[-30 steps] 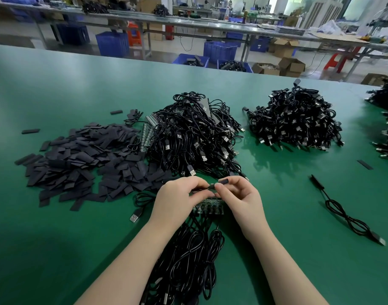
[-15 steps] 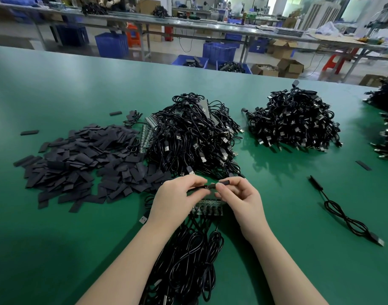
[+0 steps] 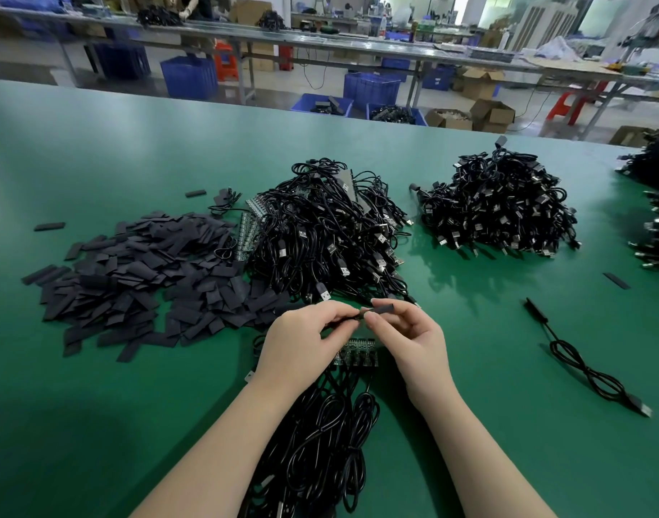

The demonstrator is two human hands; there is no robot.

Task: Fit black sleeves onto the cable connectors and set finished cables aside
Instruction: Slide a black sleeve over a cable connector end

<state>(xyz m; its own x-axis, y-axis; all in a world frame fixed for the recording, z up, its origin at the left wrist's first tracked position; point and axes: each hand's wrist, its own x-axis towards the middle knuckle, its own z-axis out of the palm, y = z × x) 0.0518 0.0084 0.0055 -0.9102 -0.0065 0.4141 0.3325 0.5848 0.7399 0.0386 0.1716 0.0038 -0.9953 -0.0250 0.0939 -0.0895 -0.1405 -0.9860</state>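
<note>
Black sleeve [image 3: 381, 309] unmarked, between both hands

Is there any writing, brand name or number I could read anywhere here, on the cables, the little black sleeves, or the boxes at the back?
No legible text anywhere in this view.
Cable pile: the plugs bear small marks, too small to read.
Black sleeves: plain, no print visible.
Small circuit boards beneath the hands: any markings are too small and blurred.
Cardboard boxes and blue crates in the background: no readable labels.
</note>
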